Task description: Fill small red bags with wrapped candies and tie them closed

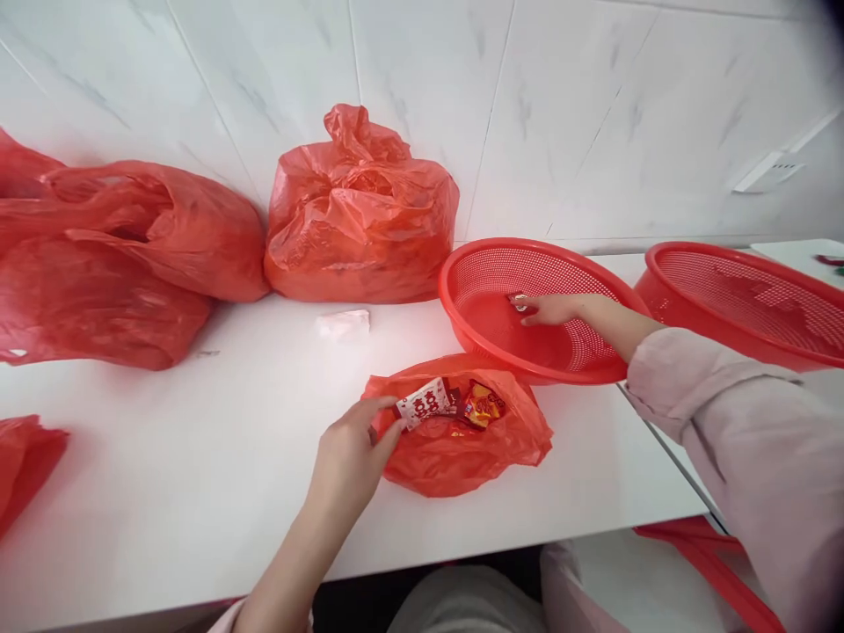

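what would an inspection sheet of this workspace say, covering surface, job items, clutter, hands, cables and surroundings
surface: white table
job items: open red plastic bag holding a white-and-red snack packet and a yellow-and-red snack packet; perforated red basket behind it
clutter: bulging red bags at left, pale flat scrap
hands: left hand at the white-and-red packet's edge, grip unclear; right hand in the basket, fingertips at a small dark-red packet
cables: nothing seen
surroundings: marbled tile wall, wall socket, second red basket
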`<state>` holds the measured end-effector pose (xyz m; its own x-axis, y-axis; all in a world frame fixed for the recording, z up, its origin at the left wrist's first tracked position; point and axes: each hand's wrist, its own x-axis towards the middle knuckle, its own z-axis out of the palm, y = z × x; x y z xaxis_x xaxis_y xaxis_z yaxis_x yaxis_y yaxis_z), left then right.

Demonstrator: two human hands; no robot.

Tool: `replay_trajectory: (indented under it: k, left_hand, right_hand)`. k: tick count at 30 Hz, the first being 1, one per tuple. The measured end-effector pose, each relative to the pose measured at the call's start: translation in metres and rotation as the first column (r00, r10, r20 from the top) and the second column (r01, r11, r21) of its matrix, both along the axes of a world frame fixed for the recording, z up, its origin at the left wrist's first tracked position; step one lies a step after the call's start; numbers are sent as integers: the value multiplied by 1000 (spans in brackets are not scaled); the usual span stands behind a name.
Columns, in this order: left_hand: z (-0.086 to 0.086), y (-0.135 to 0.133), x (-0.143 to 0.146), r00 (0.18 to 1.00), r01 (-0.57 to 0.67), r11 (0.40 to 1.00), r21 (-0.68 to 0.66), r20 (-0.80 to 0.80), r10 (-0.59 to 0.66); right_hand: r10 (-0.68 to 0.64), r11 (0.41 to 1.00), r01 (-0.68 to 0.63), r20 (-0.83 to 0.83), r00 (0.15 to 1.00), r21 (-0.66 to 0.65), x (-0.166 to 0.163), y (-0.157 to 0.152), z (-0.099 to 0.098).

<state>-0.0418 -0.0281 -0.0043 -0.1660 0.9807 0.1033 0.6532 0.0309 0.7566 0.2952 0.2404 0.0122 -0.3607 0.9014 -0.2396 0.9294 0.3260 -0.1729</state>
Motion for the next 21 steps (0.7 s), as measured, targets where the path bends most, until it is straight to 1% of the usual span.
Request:
replay_trajectory:
  k: [2,3,5,7,9,11,12,13,14,16,17,18,20,21]
  left_hand:
    - [7,-4,-2,995,-62,996,61,84,56]
    - [12,-8,-2,988,-89,993,78,136,77]
    - [26,-19,-1,963,-117,991,69,252,96]
    - [40,-31,0,928,-94,995,22,364,80]
    - [50,-39,1,886,-61,998,-13,459,60]
    - [53,-42,-2,849,-46,999,-23,525,51]
    - [51,-42,-4,835,-38,999,-20,548,43]
    - [49,-40,-6,823,-28,1000,-12,567,29]
    - [46,-38,-9,810,-14,1000,-1,586,11]
    - [41,-34,-12,779,24,1000,13,626,-27]
    - [40,-32,-12,765,35,999,11,643,-34]
    - [40,-31,-12,754,33,999,2,657,-26]
    - [45,-31,-9,743,13,1000,-18,669,2]
    - [48,-31,-7,744,3,1000,-20,668,11]
  right_hand:
    - [33,997,-32,13,999,-68,-1,4,3]
    - [42,996,-40,18,999,-78,-2,6,5]
    - [44,997,-42,27,999,-69,-3,9,12]
    - [24,999,-23,23,999,-32,-7,7,23]
    - [9,1000,-9,-7,1000,15,-13,-5,42]
    - [24,998,-17,-118,993,66,-23,-31,68]
    - [50,995,-27,-257,965,94,-31,-49,82]
    - [79,992,-37,-385,920,117,-40,-70,96]
    - [116,990,-61,-474,873,130,-50,-93,108]
    - [226,973,-212,-551,803,91,-72,-139,122]
    - [295,946,-319,-555,778,55,-83,-159,123]
    - [350,911,-411,-557,753,16,-94,-176,120]
    - [429,837,-542,-528,733,-73,-111,-198,103]
    - [452,822,-562,-496,741,-91,-117,-203,91]
